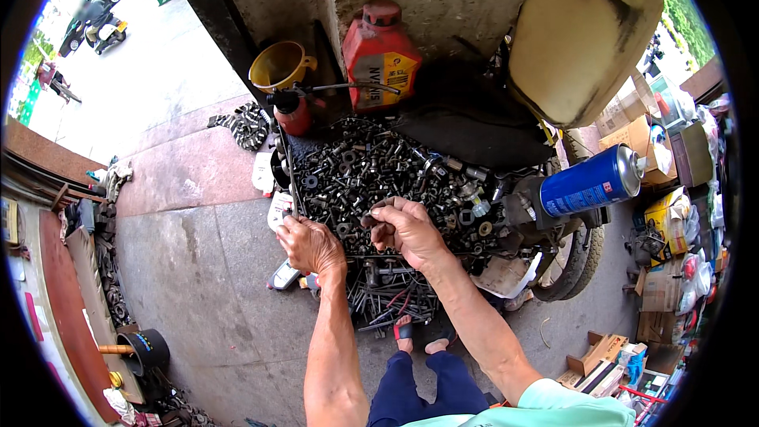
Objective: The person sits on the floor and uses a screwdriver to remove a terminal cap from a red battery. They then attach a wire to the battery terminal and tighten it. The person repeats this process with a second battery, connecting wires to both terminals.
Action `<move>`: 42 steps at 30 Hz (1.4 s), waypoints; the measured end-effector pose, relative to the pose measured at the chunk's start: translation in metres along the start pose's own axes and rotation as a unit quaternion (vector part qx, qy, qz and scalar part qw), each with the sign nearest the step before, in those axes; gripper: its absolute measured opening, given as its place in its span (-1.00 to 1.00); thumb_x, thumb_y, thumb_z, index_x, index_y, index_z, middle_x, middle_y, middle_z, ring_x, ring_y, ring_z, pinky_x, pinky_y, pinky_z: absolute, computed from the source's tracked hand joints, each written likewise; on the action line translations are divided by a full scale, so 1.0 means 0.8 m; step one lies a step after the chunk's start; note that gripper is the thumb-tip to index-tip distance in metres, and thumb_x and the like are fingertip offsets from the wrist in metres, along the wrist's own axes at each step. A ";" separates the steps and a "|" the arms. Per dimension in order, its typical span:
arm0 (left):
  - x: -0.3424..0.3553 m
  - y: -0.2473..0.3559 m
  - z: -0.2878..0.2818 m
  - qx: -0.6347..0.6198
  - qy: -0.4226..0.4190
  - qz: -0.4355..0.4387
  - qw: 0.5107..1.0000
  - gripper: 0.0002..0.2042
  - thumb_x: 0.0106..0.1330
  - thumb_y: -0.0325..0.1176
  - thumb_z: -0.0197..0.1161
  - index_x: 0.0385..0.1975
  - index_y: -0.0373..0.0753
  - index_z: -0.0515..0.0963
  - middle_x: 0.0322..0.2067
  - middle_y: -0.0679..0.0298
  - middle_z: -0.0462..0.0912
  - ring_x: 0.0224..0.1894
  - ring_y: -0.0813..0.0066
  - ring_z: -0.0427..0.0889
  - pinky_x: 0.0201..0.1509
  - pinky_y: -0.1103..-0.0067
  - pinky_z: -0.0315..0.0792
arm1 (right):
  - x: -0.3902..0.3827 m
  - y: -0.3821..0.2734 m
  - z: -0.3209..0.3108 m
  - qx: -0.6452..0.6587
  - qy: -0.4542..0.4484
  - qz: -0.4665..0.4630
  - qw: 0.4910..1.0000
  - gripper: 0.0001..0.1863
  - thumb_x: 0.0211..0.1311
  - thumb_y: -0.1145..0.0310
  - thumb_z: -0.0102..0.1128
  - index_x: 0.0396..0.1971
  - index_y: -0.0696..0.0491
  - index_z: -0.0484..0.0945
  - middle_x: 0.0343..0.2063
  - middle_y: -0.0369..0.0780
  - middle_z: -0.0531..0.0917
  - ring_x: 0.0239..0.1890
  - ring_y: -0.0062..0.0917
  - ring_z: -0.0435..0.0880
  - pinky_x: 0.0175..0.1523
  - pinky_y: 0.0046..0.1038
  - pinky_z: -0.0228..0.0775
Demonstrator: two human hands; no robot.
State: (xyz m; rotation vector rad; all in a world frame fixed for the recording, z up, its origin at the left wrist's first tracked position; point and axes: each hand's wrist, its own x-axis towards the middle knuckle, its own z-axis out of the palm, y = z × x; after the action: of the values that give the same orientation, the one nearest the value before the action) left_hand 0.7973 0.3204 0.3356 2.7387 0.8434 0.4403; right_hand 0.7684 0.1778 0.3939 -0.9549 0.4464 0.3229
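Observation:
A shallow tray is heaped with loose bolts, nuts and washers, mostly dark and oily. At its near left corner, my left hand has its fingers closed on the tray's rim. Over the near part of the heap is my right hand, thumb and fingers pinched together; a small dark piece seems to sit at the fingertips, too small to name. Long bolts and rods lie below the near edge of the tray, between it and my feet.
Behind the tray stand a red jug, a yellow funnel and a red oil can with a long spout. To the right are a blue spray can, a wheel and a pale seat. Cardboard boxes line the right side.

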 end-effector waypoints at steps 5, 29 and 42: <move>-0.001 0.001 -0.002 -0.002 0.014 0.012 1.000 -0.87 0.28 -0.33 0.04 -0.39 -0.26 0.40 -0.35 0.11 0.46 -0.26 0.11 0.55 -0.37 0.26 0.46 | 0.019 -0.001 0.011 -0.348 0.122 -0.173 0.913 -0.80 0.16 0.30 0.15 -0.38 0.16 0.50 -0.61 -0.22 0.61 -0.65 -0.58 0.55 -0.51 -0.50 0.39; 0.000 0.002 -0.003 -0.022 0.023 -0.010 0.999 -0.87 0.20 -0.32 0.11 -0.47 -0.22 0.39 -0.42 0.16 0.46 -0.33 0.14 0.55 -0.44 0.27 0.46 | 0.064 -0.033 0.017 -0.727 0.115 -0.317 0.598 -0.93 -0.08 0.42 0.12 -0.62 0.07 0.55 -0.65 -0.07 0.59 -0.52 -0.17 0.61 -0.36 -0.18 0.43; -0.001 -0.002 0.006 -0.009 -0.001 -0.016 1.000 -0.79 0.33 -0.23 -0.05 -0.38 -0.24 0.41 -0.29 0.10 0.48 -0.29 0.05 0.56 -0.31 0.22 0.44 | 0.017 -0.045 -0.037 -0.684 0.206 -0.362 0.600 -0.91 0.06 0.39 0.15 -0.42 0.02 0.58 -0.68 -0.16 0.59 -0.59 -0.27 0.60 -0.48 -0.30 0.42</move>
State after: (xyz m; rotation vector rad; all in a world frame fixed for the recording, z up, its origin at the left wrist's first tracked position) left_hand 0.7977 0.3202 0.3307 2.7036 0.8782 0.4374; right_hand 0.7898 0.1347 0.3981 -2.6728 0.0933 -0.4569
